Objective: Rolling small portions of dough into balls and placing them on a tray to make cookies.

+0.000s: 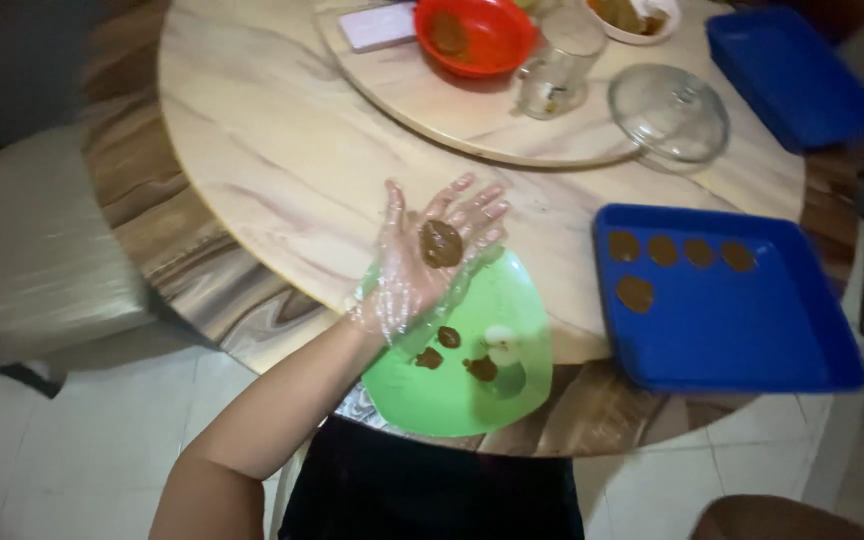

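Dim, soft indoor light, slight overall blur, dark murky corners.

A round marble-patterned table [282,150] with a wood-grain rim stands on pale floor tiles [82,450] — dimly lit. A beige upholstered chair [32,240] sits just beside it.

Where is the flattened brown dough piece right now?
In the head view it lies on the open palm of the gloved left hand, as the flattened dough piece, above the green plate and left of the blue tray.
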